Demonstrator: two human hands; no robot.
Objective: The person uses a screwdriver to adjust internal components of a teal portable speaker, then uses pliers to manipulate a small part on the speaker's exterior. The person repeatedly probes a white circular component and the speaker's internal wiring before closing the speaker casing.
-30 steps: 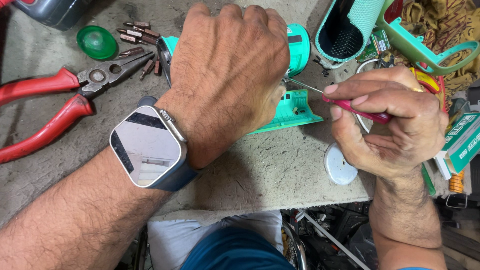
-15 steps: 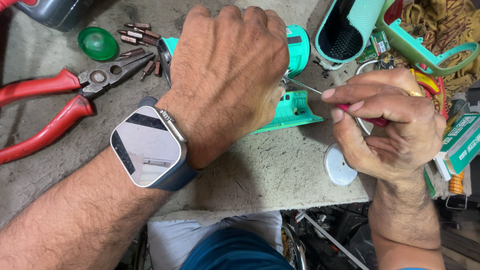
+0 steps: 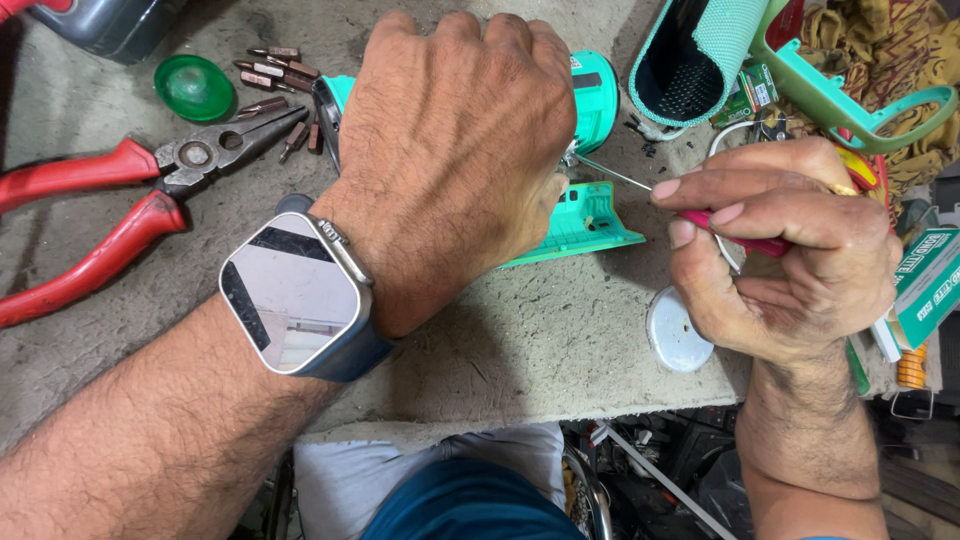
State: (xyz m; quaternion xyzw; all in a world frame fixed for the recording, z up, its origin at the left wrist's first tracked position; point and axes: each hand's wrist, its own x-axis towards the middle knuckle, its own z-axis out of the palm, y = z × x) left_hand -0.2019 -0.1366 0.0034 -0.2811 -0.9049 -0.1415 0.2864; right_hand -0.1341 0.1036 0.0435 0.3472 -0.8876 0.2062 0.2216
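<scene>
The left hand (image 3: 455,150) covers most of the teal device (image 3: 590,215), so its middle goes unseen. The screwdriver (image 3: 745,240) tip vanishes behind that hand. The red pliers (image 3: 110,215) run off the left edge, handle ends cut away.

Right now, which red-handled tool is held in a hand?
The thin screwdriver, pinched in the right hand. The red-handled pliers lie untouched on the bench.

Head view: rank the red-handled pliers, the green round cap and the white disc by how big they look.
1. red-handled pliers, clearly largest.
2. and 3. green round cap and white disc: look alike, and the right hand partly covers the disc, so unranked.
</scene>
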